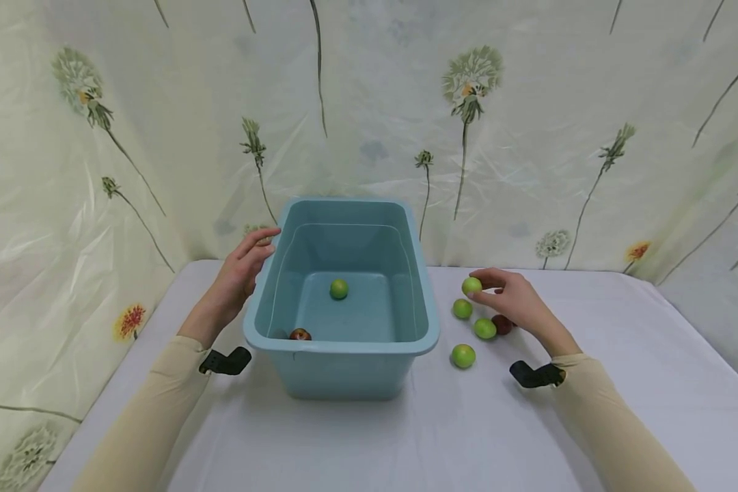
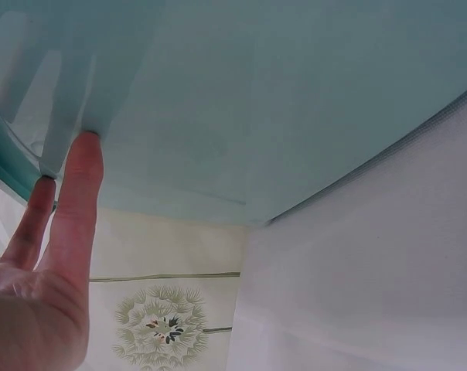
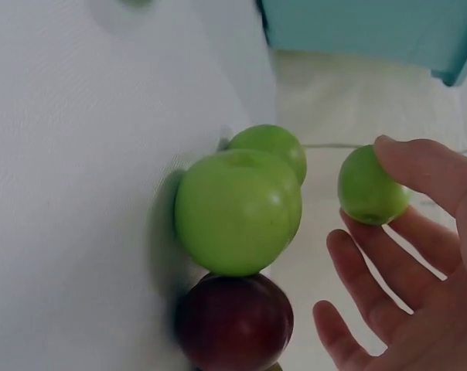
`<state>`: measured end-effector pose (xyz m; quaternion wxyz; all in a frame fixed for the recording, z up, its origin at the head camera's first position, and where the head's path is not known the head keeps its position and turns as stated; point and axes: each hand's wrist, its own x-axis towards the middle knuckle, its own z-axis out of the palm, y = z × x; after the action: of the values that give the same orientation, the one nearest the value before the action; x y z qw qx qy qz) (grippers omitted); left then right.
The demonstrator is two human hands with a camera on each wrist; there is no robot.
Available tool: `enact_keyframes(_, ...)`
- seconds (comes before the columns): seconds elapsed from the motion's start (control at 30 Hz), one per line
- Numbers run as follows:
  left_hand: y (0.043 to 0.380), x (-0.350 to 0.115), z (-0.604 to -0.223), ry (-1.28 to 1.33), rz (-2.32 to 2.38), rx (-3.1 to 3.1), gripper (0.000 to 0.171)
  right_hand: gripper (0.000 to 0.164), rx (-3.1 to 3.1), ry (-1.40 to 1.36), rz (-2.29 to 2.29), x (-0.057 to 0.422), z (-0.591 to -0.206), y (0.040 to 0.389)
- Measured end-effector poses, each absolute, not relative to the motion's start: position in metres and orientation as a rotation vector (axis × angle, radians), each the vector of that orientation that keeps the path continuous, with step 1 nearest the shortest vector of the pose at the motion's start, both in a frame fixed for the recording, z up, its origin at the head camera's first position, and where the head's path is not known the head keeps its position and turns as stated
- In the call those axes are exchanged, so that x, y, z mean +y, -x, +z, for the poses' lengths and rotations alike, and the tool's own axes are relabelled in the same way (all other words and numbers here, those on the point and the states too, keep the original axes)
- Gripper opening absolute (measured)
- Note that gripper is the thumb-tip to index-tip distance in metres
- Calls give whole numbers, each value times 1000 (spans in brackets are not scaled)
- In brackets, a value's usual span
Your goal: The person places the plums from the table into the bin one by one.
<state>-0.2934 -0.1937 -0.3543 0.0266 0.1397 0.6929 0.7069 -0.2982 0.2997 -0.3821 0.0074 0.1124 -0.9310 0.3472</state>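
Observation:
My right hand pinches a small green apple between thumb and fingertips, above the table on the right. Below it lie several more fruits: a green apple, another green apple touching a dark red fruit, and a third green apple nearer the front. At the far left side of a blue plastic tub, my left hand has its fingers extended, the fingertips at the tub's outer wall just under the rim. Inside the tub are one green apple and one red apple, partly hidden by the front rim.
A white cloth covers the table. Behind and to the sides hangs a pale sheet printed with dandelions. The tub stands left of the loose fruits, its high walls between the two hands.

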Motion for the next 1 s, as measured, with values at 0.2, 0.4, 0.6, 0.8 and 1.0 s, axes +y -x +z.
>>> enact_keyframes(0.2,293,-195,-353,-429,2194,2126,45,48,-2827,-403,1111,290,-377,297)
enact_keyframes(0.4,293,-195,-355,-429,2189,2131,45,52,-2796,-397,1180,278,-370,295)
enact_keyframes(0.6,294,-195,-355,-432,2177,2142,46,54,-2747,-421,1260,266,-364,292)
enact_keyframes(0.8,295,-193,-354,-421,2166,2159,47,53,-2713,-470,1244,255,-355,289)
enact_keyframes(1.0,295,-193,-353,-418,2170,2168,47,50,-2658,-510,1265,251,-347,291)
